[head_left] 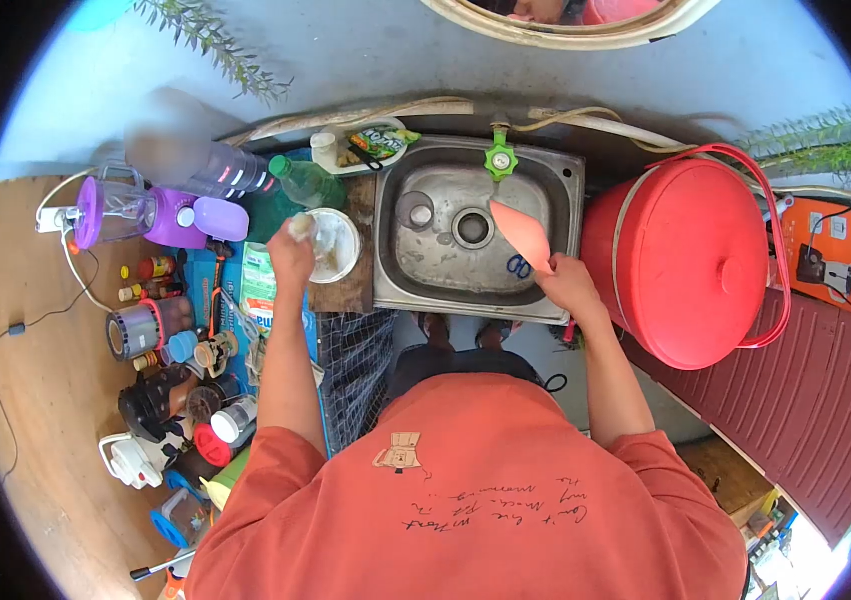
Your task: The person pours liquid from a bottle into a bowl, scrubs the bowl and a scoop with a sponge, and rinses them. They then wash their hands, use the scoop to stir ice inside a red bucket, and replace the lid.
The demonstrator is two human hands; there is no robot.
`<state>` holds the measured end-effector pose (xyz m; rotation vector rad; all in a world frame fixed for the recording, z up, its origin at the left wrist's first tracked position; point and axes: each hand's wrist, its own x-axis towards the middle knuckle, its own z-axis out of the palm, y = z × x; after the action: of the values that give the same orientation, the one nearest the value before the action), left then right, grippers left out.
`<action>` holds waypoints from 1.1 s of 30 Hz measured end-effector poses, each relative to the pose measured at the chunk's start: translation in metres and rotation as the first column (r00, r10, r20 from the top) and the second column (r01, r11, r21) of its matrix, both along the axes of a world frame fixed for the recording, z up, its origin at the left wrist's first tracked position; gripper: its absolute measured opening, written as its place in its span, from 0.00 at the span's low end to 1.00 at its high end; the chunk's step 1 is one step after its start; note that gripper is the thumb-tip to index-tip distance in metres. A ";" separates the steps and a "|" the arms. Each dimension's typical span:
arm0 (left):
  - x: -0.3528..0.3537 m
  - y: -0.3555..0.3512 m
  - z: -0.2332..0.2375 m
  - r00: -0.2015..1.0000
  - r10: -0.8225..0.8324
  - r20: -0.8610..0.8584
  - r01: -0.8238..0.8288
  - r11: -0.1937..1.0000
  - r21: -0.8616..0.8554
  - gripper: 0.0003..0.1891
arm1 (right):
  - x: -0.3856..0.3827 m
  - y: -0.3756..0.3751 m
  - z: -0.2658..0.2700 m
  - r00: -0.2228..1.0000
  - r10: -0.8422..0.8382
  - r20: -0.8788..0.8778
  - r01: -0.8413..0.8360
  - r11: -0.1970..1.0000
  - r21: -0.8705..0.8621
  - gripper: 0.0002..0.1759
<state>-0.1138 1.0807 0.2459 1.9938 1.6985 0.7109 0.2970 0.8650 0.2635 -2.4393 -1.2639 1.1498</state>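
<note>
My right hand is closed round the handle end of an orange-pink knife, whose blade reaches over the right side of the steel sink. Below the blade, blue-handled scissors lie in the basin. My left hand is closed on a small pale object that I cannot make out clearly. It is held beside the left rim of a white tub, which stands left of the sink. A small cup sits in the basin, left of the drain.
A green tap is behind the basin. On the right stands a large red lidded bucket. Green bottle, purple blender and several jars crowd the left side. A white tray holds a green packet.
</note>
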 end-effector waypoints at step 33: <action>0.012 -0.014 -0.007 0.877 -0.387 -0.285 0.354 0.921 -0.159 0.25 | -0.016 0.007 -0.063 0.995 0.068 -0.075 -0.076 0.991 -0.111 0.26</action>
<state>-0.1014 1.0670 0.2393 2.3582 1.4037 0.1756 0.2807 0.8718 0.2009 -2.4250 -1.3096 1.3505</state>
